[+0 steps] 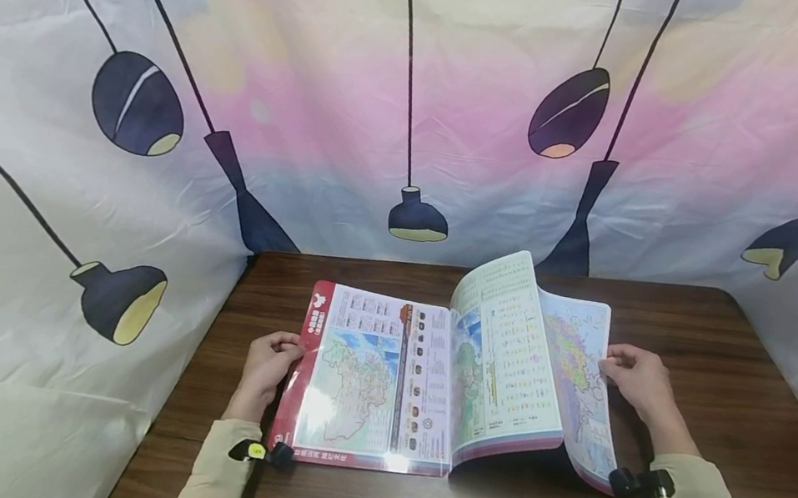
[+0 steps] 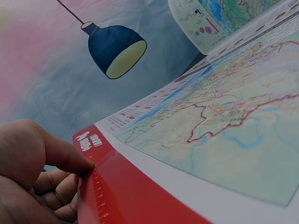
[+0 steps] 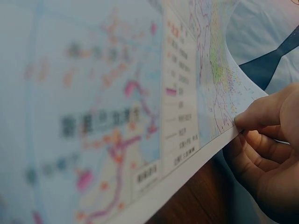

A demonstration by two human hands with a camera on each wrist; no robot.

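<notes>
Glossy open map atlas lies spine away from body, left hand pinching red left edge, right hand pinching lifted right page.

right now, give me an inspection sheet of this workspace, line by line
surface: dark wooden table, bare wood round the book.
job's things: map atlas lying open; a stack of pages arches up at the middle, and one page is lifted at the right.
clutter: nothing seen.
hands: left hand pinches the red left edge of the atlas, thumb on top; right hand pinches the edge of the lifted page between thumb and fingers.
cables: nothing seen; small black clips sit at both wrists.
surroundings: cloth backdrop printed with hanging lamps on three sides.
</notes>
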